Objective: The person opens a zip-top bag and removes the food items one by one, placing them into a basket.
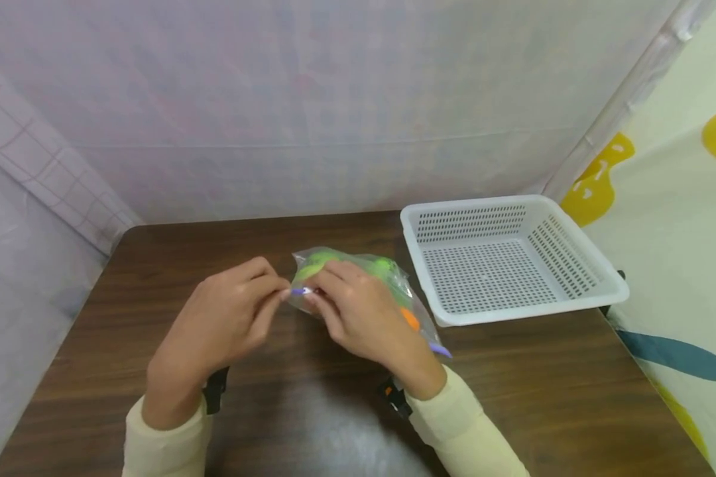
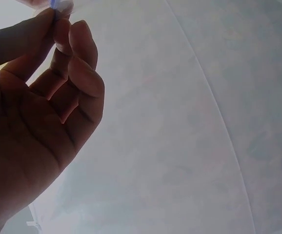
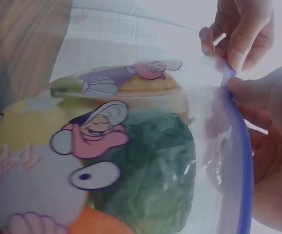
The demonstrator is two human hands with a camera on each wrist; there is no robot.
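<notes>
A clear zip bag (image 1: 416, 301) with a purple zip strip (image 3: 246, 170) is held up between the two hands. Cartoon figures are printed on its film, and through it show a dark green thing (image 3: 163, 170), an orange thing (image 1: 410, 318) and yellow and light green shapes. My left hand (image 1: 221, 318) pinches one end of the strip between thumb and forefinger, its other fingers loosely bent. Right beside it, my right hand (image 1: 364, 311) pinches the same strip with thumb and fingers, covering part of the bag in the head view.
A white perforated plastic basket (image 1: 489, 271) stands at the right of the brown wooden table (image 1: 244, 424), close to its right edge. Pale cloth (image 1: 310, 112) hangs behind the table, and a patterned cloth (image 1: 662, 265) hangs at the right.
</notes>
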